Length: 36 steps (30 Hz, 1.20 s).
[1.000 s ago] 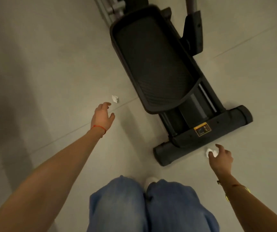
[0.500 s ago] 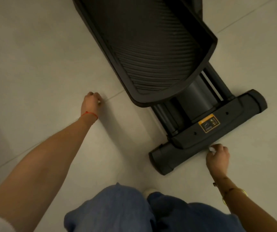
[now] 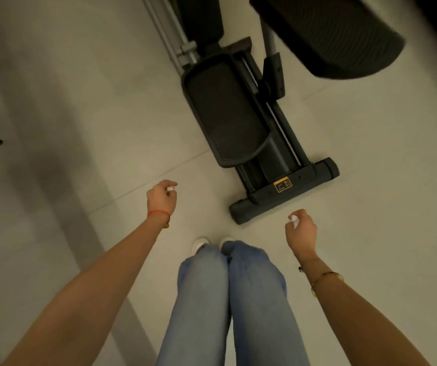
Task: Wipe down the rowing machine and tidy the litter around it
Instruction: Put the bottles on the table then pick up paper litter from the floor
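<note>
The rowing machine (image 3: 241,122) is seen on the pale tiled floor (image 3: 370,180), running from about twelve o'clock down toward the centre of the view. Its black ribbed footplate (image 3: 225,120) is raised over dark rails, and its rear crossbar (image 3: 286,191) lies on the floor at roughly two o'clock from the person's knees, marked by a small yellow label (image 3: 282,186). A second, larger black footplate (image 3: 325,35) is seen at one o'clock, near the top edge, blurred.

A small white scrap of litter (image 3: 170,189) is pinched in the curled fingers of the left hand (image 3: 161,198), which is held above the floor at about eleven o'clock from the knees, well apart from the machine. Another white crumpled scrap (image 3: 294,220) is gripped in the curled fingers of the right hand (image 3: 301,231), held at about one o'clock from the knees, just beside the near end of the crossbar but not touching it. The two hands are held apart, one on each side of the legs.

A red string bracelet (image 3: 159,213) is worn on the left wrist and a gold bangle (image 3: 325,280) on the right forearm. Light blue jeans (image 3: 230,299) fill the lower centre, with white shoe tips (image 3: 201,243) showing beyond them at twelve o'clock. A grey shadow band crosses the floor at nine o'clock.
</note>
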{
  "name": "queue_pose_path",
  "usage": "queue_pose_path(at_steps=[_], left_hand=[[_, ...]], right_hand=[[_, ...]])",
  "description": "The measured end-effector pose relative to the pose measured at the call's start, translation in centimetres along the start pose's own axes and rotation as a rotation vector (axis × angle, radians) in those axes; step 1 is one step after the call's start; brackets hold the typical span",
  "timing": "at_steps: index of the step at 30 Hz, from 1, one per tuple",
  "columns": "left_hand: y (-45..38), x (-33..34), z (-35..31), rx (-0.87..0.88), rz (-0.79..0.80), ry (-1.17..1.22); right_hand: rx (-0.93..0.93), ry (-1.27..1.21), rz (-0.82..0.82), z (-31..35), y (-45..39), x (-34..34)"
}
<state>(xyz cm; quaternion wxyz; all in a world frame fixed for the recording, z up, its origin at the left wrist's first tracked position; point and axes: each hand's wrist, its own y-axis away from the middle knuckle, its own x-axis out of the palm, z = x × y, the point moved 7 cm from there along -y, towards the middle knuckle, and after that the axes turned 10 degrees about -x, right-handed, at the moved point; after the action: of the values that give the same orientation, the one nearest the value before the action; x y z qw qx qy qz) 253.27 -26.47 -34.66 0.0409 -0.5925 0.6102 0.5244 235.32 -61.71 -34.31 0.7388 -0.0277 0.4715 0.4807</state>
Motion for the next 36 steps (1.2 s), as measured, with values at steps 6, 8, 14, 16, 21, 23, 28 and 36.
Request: queue_pose_path(at_steps=[6,8,14,16,21,23,28,36], left_hand=[[19.1,-14.3,-1.9,-0.193,0.024,0.175],[24.4,-17.5,-1.4,-0.254,0.091,0.286],[36.2,-22.3,3.3,-0.374,0.085,0.484],[39.0,-22.4,5.3,-0.445,0.04,0.579],[47.0,-19.0,9.9,-0.616,-0.139,0.826],[51.0,-16.2,11.6,-0.676,-0.2,0.897],[63.3,-7.2,16.0,-0.92,-0.342,1.072],[83.2,8.8,19.4,-1.3,-0.519,1.467]], right_hand=[[-0.134,-0.023,0.139,14.3,10.5,-13.0],[-0.156,-0.017,0.188,17.4,13.7,-16.1],[-0.245,0.044,0.289,20.7,19.5,-20.8],[-0.256,0.092,0.336,20.0,19.7,-21.1],[-0.337,0.324,0.532,17.7,19.9,-21.7],[-0.397,0.425,0.607,17.0,20.2,-22.1],[-0.624,0.62,0.785,16.7,22.5,-21.3],[-0.949,0.856,1.032,16.9,33.9,-17.1]])
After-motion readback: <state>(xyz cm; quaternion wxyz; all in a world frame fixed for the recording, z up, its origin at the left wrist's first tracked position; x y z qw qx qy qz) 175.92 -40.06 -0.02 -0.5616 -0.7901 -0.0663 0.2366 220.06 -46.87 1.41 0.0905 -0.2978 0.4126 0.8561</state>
